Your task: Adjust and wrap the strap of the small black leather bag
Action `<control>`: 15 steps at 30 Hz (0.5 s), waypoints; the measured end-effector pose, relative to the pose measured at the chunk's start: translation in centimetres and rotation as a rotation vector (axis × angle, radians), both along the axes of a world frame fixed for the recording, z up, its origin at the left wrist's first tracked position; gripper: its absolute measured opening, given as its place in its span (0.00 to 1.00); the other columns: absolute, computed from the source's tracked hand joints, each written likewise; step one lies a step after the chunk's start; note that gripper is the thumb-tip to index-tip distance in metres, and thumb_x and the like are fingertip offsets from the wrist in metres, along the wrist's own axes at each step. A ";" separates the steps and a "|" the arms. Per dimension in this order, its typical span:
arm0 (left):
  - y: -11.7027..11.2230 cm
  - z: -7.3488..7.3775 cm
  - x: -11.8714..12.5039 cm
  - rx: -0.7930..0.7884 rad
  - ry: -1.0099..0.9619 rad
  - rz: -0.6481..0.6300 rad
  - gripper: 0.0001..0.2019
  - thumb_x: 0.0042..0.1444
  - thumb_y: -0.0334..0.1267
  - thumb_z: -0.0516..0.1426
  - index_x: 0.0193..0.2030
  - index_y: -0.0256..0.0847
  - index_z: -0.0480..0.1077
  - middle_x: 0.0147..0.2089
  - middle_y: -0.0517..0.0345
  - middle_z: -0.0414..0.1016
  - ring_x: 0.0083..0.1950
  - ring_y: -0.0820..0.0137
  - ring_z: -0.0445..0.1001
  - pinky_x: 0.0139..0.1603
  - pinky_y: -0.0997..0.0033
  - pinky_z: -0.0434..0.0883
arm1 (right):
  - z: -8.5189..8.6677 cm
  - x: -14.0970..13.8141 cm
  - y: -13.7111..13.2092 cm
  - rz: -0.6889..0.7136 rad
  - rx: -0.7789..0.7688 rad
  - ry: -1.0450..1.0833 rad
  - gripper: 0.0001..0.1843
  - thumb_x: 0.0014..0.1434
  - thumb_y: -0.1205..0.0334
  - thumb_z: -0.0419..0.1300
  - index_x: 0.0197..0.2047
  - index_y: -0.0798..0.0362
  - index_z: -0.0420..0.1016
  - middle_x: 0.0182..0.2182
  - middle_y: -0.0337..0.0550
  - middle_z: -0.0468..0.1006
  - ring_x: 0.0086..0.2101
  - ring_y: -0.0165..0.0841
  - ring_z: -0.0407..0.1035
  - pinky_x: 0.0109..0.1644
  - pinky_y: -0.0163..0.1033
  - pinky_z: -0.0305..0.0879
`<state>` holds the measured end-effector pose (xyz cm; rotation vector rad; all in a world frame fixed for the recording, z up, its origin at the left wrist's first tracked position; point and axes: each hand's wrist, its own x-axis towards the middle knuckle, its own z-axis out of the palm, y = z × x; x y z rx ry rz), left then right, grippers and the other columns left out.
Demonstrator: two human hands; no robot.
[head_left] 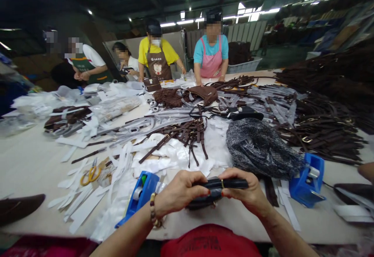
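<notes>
My left hand point(181, 190) and my right hand point(244, 190) are both closed on a black strap point(236, 183), held level just above the table's front edge. The strap looks folded in layers, with a small gold-coloured metal piece near its middle, beside my right fingertips. Below it is a dark item, perhaps a bag point(201, 202), partly hidden by my hands. A blue tape dispenser point(142, 196) stands left of my left hand. Behind my right hand sits a dark speckled bundle point(260, 146) in clear plastic.
Another blue tape dispenser point(307, 181) stands on the right. Yellow-handled scissors point(91, 174) lie among white strips on the left. Brown straps point(187, 132) cover white padding ahead, with more straps piled at right point(324, 132). Several people stand across the table.
</notes>
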<state>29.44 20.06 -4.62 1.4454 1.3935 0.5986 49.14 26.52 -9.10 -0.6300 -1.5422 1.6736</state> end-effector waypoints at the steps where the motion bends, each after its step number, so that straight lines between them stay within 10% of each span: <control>1: 0.1 -0.1 0.0 0.093 0.154 0.026 0.07 0.50 0.40 0.54 0.29 0.38 0.68 0.24 0.62 0.64 0.29 0.74 0.60 0.32 0.74 0.57 | 0.1 -0.2 0.0 -0.007 0.029 -0.026 0.11 0.42 0.63 0.69 0.32 0.52 0.78 0.25 0.38 0.72 0.24 0.27 0.64 0.25 0.29 0.61; 4: 0.2 -0.1 0.4 0.192 0.289 0.081 0.08 0.52 0.37 0.52 0.25 0.38 0.66 0.21 0.64 0.59 0.27 0.75 0.58 0.30 0.75 0.54 | 0.4 -0.7 0.3 -0.014 0.028 -0.074 0.11 0.42 0.62 0.70 0.31 0.53 0.77 0.22 0.37 0.72 0.21 0.26 0.64 0.23 0.29 0.61; 9: 1.2 0.4 1.4 0.015 -0.179 0.029 0.05 0.49 0.35 0.52 0.26 0.37 0.65 0.21 0.66 0.58 0.23 0.78 0.56 0.24 0.78 0.53 | 0.5 -1.3 1.3 0.011 -0.013 -0.083 0.14 0.44 0.58 0.68 0.34 0.54 0.76 0.19 0.36 0.71 0.18 0.26 0.63 0.22 0.31 0.62; 15: 2.0 0.1 1.3 0.202 0.073 0.132 0.06 0.51 0.32 0.50 0.35 0.37 0.67 0.27 0.63 0.66 0.29 0.75 0.62 0.32 0.77 0.59 | 1.1 -0.6 2.5 -0.004 0.303 -0.273 0.13 0.51 0.58 0.63 0.41 0.50 0.74 0.34 0.41 0.75 0.35 0.34 0.69 0.40 0.36 0.66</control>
